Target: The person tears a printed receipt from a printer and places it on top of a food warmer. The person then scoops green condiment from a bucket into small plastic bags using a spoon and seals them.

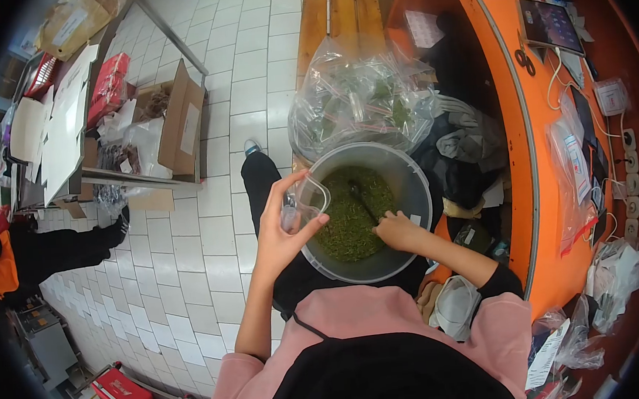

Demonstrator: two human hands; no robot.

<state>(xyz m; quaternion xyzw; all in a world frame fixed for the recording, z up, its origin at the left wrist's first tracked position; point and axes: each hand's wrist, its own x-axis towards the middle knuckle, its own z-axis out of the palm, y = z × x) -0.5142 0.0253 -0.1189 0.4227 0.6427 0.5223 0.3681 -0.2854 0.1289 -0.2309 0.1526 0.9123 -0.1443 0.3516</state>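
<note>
While the left hand [288, 220] steadies a clear plastic container [324, 198] at the near-left rim of a translucent bucket [414, 193], the right hand [398, 231] grips a dark utensil [362, 199] within it. The left thumb and index finger are spread widely in a curve, with the container held between them; whether the remaining fingers also touch it cannot be told. The right fingers are closed narrowly around the near end of the utensil, whose far end lies in the finely cut green material [351, 234] covering the bucket's bottom. The bucket stands between the person's legs, its opening facing upward. Just beyond it, a large transparent bag [358, 111] with smaller bags inside rests on a slatted wooden bench [344, 20]. To the right runs an orange counter [549, 257], bearing a tablet [550, 26] and, near it, dark scissors [524, 63]. To the left, well apart from the bucket, an open cardboard box [187, 123] sits above the tiled floor [215, 240]; another person's dark-clad leg [67, 248] extends below.
</note>
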